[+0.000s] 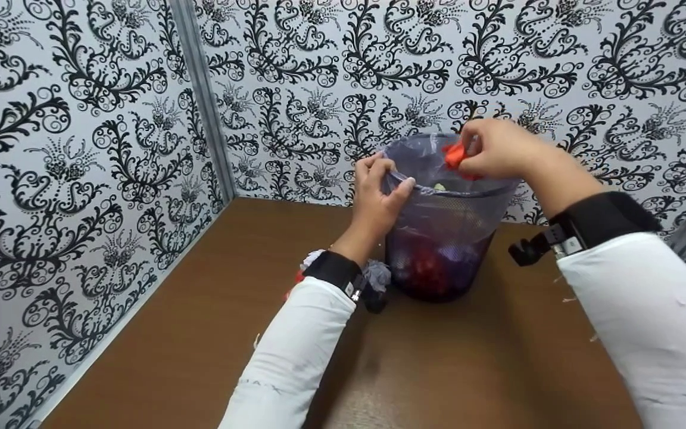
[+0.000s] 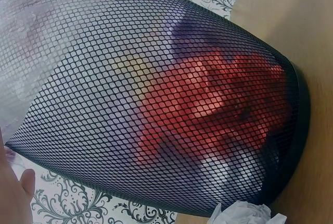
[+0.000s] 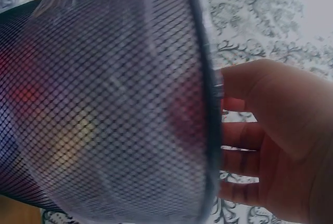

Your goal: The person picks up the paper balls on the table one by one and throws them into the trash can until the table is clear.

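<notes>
A black mesh trash bin (image 1: 438, 286) stands on the table, its translucent purple bag (image 1: 468, 211) folded over the rim. My left hand (image 1: 379, 193) grips the near left rim and the bag there. Over the mouth, my right hand (image 1: 504, 149) pinches a crumpled piece of red paper (image 1: 455, 156). In the right wrist view the mesh and bag hide most of that paper, and the fingers of my hand (image 3: 281, 135) reach behind the rim. Through the mesh in the left wrist view, red crumpled paper (image 2: 208, 104) lies inside with yellow, white and dark pieces.
A grey crumpled paper ball (image 1: 377, 275) sits on the brown table (image 1: 248, 286) left of the bin's base. White and red bits show partly behind my left wrist. A patterned wall (image 1: 295, 107) rises close behind the bin, and another stands along the left.
</notes>
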A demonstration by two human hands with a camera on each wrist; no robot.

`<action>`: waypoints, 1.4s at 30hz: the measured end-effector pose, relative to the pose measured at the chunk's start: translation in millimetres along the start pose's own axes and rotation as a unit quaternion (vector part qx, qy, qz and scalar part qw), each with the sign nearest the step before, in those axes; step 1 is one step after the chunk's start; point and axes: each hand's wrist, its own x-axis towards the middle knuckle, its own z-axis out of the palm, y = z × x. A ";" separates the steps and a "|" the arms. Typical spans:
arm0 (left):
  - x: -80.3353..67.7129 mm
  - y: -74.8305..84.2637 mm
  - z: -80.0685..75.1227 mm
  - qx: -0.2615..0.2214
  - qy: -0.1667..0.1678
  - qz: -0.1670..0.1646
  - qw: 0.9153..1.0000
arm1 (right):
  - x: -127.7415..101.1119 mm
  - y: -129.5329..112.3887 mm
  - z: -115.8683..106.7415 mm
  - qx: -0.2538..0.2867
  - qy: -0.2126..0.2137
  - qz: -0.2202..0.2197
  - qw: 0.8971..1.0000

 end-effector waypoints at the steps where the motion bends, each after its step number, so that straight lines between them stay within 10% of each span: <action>1: -0.2 -0.2 0.1 0.000 -0.002 -0.002 1.000 | 1.6 0.6 2.9 0.004 -0.007 0.001 1.000; 16: 1.1 3.8 0.5 -0.002 -0.024 -0.010 1.000 | 6.8 7.7 21.4 0.013 -0.028 -0.015 0.999; 23: 2.6 7.3 -0.8 -0.003 -0.025 -0.008 1.000 | -21.5 -11.7 10.2 0.037 0.060 -0.073 0.995; 30: 4.2 6.3 -1.8 -0.011 -0.026 0.002 1.000 | -75.8 -33.9 8.7 0.087 0.190 -0.194 0.958; 42: 0.7 0.6 -4.2 0.000 -0.026 -0.004 1.000 | -88.6 -27.9 111.9 0.170 0.177 -0.256 0.935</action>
